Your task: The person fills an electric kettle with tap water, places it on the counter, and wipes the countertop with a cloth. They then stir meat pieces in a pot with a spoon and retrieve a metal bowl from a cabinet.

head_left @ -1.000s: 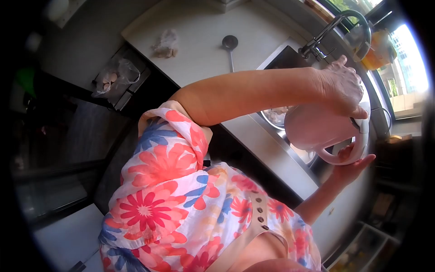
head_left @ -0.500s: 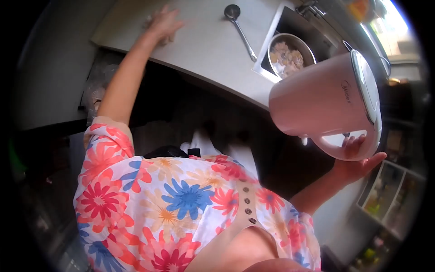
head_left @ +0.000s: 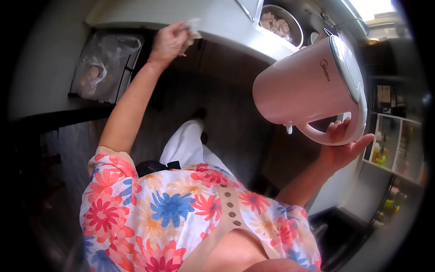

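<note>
A pink electric kettle [head_left: 297, 86] with a white lid hangs tilted at the right. My right hand [head_left: 342, 144] is wrapped around its handle, with fingers through the loop and the thumb stretched outward. At the counter's front edge, my left hand [head_left: 168, 45] is closed on a crumpled white tissue or cloth [head_left: 193, 28]; which of the two I cannot tell. Behind the kettle, a metal pot [head_left: 297, 31] with pale meat pieces [head_left: 275, 25] stands in the sink.
The white countertop [head_left: 149, 11] runs across the top. Part of a ladle's handle [head_left: 244, 10] lies on it by the sink. Below the counter at left hangs a bin with a clear plastic bag [head_left: 106, 63]. Shelves with bottles [head_left: 385, 145] stand at right.
My left hand has come off the countertop to its front edge, with the crumpled white piece now plainly visible. The view has shifted, and the kettle stays in my right hand.
</note>
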A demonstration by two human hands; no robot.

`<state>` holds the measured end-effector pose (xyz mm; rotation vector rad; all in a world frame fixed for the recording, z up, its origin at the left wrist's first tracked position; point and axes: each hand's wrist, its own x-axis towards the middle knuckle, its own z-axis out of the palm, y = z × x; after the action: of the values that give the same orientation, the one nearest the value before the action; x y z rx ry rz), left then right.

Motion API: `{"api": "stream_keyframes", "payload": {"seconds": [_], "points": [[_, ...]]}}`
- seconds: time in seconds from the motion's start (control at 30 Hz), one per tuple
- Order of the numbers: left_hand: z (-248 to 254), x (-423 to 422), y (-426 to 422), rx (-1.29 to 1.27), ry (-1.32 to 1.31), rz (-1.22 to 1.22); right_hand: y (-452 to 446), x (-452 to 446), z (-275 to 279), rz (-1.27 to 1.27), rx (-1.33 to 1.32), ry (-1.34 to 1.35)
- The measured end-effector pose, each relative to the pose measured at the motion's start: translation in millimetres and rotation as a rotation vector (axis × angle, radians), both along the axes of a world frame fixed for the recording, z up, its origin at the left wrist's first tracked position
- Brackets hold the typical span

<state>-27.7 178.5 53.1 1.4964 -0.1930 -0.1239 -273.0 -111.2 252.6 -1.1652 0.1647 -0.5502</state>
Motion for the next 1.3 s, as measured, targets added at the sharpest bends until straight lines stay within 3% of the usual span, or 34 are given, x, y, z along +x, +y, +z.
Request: {"api": "stream_keyframes", "payload": {"seconds": [0.07, 0.13, 0.23, 0.3, 0.4, 0.53, 0.63, 0.7, 0.9, 0.93, 1.03, 1.1, 1.17, 1.3], "points": [[30, -9, -32, -0.177, -0.139, -0.048, 19, 6, 6, -0.209, -0.013, 0.026], [84, -31, -63, -0.425, -0.082, -0.274, 30, 12, 9, -0.335, -0.017, 0.038], [102, -57, -113, -0.268, -0.341, -0.507, 24, 8, 7, -0.325, -0.022, 0.057], [98, -52, -133, -0.172, -0.652, -0.366, 27, 8, 8, -0.290, -0.029, 0.066], [83, -37, -143, -0.323, 0.083, -0.849, 28, 10, 5, -0.449, -0.039, 0.069], [44, -14, -157, -0.209, 0.381, -1.012, 32, 10, 4, -0.474, 0.057, 0.020], [6, -8, -170, -0.364, 0.673, -1.002, 28, 12, 1, -0.435, 0.049, -0.014], [0, -13, -161, -0.456, 0.785, -0.967, 28, 10, 2, -0.287, -0.067, -0.014], [4, -20, -166, -0.557, 1.047, -0.946, 17, 4, -11, -0.291, -0.068, -0.073], [12, -32, -135, -0.559, 1.126, -0.779, 29, 8, -3, -0.283, -0.073, -0.041], [21, -31, -140, -0.554, 1.125, -0.861, 39, 6, 2, -0.288, -0.070, -0.010], [17, -14, -146, -0.600, 1.032, -1.051, 42, 14, 6, -0.361, -0.142, 0.003], [14, -30, -127, -0.591, 1.075, -0.937, 48, 8, 12, -0.326, -0.183, 0.046], [31, -45, -136, -0.597, 1.078, -1.051, 62, -22, 24, -0.348, -0.263, 0.021]]}}
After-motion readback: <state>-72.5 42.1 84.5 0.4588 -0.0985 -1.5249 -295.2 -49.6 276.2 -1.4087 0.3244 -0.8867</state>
